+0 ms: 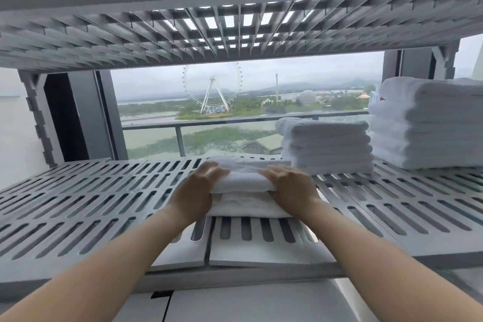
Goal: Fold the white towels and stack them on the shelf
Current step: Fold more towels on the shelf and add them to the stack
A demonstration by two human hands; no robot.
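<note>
A folded white towel (244,178) rests on top of another folded white towel (248,206) in the middle of the grey slotted shelf (104,204). My left hand (198,191) grips the upper towel's left end, fingers curled over it. Its right end is held the same way by my right hand (292,188). Two stacks of folded white towels stand further right: a lower stack (326,146) and a taller stack (428,123) at the far right.
A second grey slotted shelf (235,26) hangs close overhead. Grey uprights (39,117) frame the left and right sides. Behind the shelf is a window onto a balcony rail (209,121). A white surface (248,303) lies below the shelf front.
</note>
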